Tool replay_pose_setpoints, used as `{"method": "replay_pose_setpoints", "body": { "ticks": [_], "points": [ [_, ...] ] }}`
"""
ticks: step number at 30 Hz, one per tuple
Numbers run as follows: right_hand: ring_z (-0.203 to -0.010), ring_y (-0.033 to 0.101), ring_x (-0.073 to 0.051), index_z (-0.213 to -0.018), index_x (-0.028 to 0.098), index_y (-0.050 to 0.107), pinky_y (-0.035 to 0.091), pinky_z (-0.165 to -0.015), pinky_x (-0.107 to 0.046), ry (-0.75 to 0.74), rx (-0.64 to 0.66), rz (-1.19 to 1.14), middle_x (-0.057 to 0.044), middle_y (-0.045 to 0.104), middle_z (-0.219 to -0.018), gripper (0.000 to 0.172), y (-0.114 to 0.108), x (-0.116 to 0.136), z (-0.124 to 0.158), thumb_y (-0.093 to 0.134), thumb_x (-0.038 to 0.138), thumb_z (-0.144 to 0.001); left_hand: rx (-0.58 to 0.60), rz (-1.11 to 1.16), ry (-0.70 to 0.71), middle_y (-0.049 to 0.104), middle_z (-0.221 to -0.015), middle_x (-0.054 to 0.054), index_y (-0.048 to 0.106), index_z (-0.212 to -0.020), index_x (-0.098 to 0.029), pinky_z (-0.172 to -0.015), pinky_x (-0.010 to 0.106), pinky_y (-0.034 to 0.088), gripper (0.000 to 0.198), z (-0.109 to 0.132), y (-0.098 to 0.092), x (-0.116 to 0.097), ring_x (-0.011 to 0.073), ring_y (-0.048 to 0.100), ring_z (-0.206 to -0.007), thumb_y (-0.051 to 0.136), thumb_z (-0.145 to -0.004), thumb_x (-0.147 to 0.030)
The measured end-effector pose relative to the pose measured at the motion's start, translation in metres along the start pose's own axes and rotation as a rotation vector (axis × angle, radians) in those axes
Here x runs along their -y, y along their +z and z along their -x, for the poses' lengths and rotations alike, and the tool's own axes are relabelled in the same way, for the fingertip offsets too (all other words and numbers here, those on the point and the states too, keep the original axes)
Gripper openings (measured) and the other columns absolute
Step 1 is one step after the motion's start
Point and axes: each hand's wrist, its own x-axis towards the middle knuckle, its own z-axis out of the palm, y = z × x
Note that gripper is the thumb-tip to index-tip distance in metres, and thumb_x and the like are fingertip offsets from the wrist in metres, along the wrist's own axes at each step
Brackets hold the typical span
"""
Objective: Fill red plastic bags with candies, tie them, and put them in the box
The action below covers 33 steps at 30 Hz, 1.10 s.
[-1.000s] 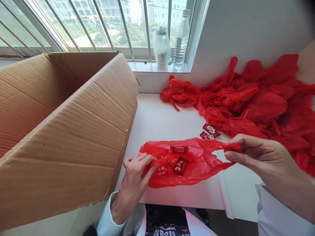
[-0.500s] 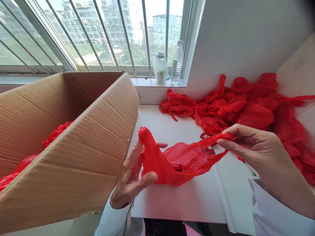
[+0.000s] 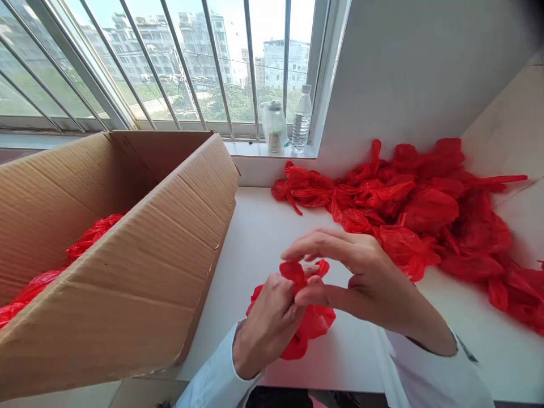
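Note:
A small red plastic bag [image 3: 312, 323] hangs bunched between both hands above the white table [image 3: 263, 238]. My left hand [image 3: 266, 326] is closed around the bag's gathered top from below. My right hand [image 3: 361, 277] reaches across from the right, thumb and fingers pinching the bag's handles, index finger arched over them. The packets inside the bag are hidden. To the left stands a large open cardboard box [image 3: 127, 255] with red filled bags [image 3: 91, 235] lying inside it.
A heap of red plastic bags [image 3: 416, 209] covers the table's back right, against the wall. On the windowsill stand a water bottle [image 3: 301, 122] and a wrapped jar [image 3: 274, 124]. The barred window is behind the box.
The bag was stretched wide between the hands with packets showing. Both hands have since come together at the middle, the bag is bunched up, and the view has tilted up slightly.

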Motion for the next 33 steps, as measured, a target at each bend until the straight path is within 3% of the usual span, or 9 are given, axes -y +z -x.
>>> {"method": "replay_pose_setpoints", "body": {
  "ticks": [3,6,12,15,18,22,24,29,33],
  "points": [
    [-0.099,0.061,-0.015,-0.117,0.025,0.060,0.050,-0.084,-0.026,0.142,0.026,0.047,-0.003,0.064,-0.114,0.030,0.002,-0.025,0.008,0.059,0.033,-0.089,0.011,0.208,-0.139,0.045,-0.062,-0.004,0.058,-0.082,-0.018,-0.052,0.021,0.034,0.040,0.003,-0.005,0.006,0.0093,0.038,-0.056,0.032,-0.096,-0.046],
    [-0.075,0.064,-0.012,-0.100,0.022,0.069,0.051,-0.065,-0.022,0.341,0.095,-0.093,0.000,0.070,-0.088,0.019,0.009,-0.047,0.020,0.057,0.033,-0.089,0.053,0.351,-0.281,0.044,-0.054,-0.006,0.059,-0.096,-0.019,-0.043,0.020,0.032,0.045,0.005,-0.009,0.011,0.0080,0.038,-0.045,0.032,-0.094,-0.055],
    [-0.068,0.064,-0.014,-0.078,0.019,0.069,0.052,-0.063,-0.023,0.487,-0.309,-0.228,-0.001,0.069,-0.074,0.014,0.026,-0.053,0.030,0.068,0.033,-0.079,-0.031,0.326,-0.292,0.055,-0.055,-0.004,0.053,-0.124,-0.023,-0.043,0.021,0.039,0.050,0.006,-0.004,0.015,0.0114,0.050,-0.044,0.028,-0.094,-0.056],
    [-0.066,0.063,-0.013,-0.076,0.020,0.067,0.054,-0.062,-0.023,0.444,-0.431,-0.226,0.000,0.066,-0.071,0.007,0.035,-0.036,0.033,0.068,0.026,-0.079,-0.122,0.171,-0.241,0.053,-0.056,-0.002,0.063,-0.108,-0.021,-0.042,0.020,0.036,0.048,0.007,-0.005,0.013,0.0113,0.050,-0.050,0.032,-0.094,-0.054],
    [-0.069,0.063,-0.013,-0.081,0.022,0.064,0.054,-0.063,-0.023,0.259,-0.471,-0.181,0.000,0.066,-0.076,0.006,0.046,-0.011,0.038,0.063,0.016,-0.082,0.043,0.409,-0.293,0.054,-0.055,-0.003,0.055,-0.119,-0.022,-0.041,0.019,0.039,0.047,0.009,-0.010,0.011,0.0108,0.051,-0.045,0.032,-0.094,-0.054],
    [-0.075,0.060,-0.015,-0.086,0.019,0.064,0.051,-0.068,-0.027,-0.046,-0.092,0.037,-0.004,0.066,-0.083,0.015,0.053,0.008,0.048,0.053,0.010,-0.087,0.163,0.704,-0.180,0.062,-0.081,0.001,0.058,-0.103,-0.021,-0.069,0.024,0.050,0.021,0.010,-0.022,0.010,0.0120,0.062,-0.073,0.046,-0.094,-0.035],
    [-0.076,0.057,-0.015,-0.086,0.018,0.064,0.050,-0.071,-0.029,-0.099,0.058,0.054,-0.004,0.066,-0.082,0.011,0.050,0.005,0.051,0.055,0.012,-0.087,0.213,0.573,-0.072,0.061,-0.086,-0.001,0.060,-0.090,-0.021,-0.076,0.024,0.049,0.012,0.012,-0.029,0.010,0.0115,0.060,-0.082,0.048,-0.091,-0.022],
    [-0.092,0.060,-0.013,-0.105,0.024,0.063,0.048,-0.083,-0.027,0.075,-0.179,-0.354,-0.002,0.066,-0.101,0.017,0.045,-0.027,0.045,0.051,0.025,-0.093,0.333,-0.051,0.171,0.061,-0.077,-0.004,0.053,-0.082,-0.021,-0.063,0.021,0.045,0.015,0.023,-0.034,0.005,0.0101,0.056,-0.067,0.047,-0.086,-0.007],
    [-0.087,0.060,-0.012,-0.120,0.023,0.059,0.048,-0.078,-0.025,0.255,0.079,-0.548,-0.003,0.066,-0.100,0.034,0.059,-0.047,0.034,0.033,0.031,-0.100,0.020,-0.633,0.392,0.062,-0.073,-0.001,0.050,-0.074,-0.020,-0.051,0.021,0.040,0.024,0.031,-0.022,0.008,0.0111,0.054,-0.058,0.038,-0.090,-0.006]
  ]
}}
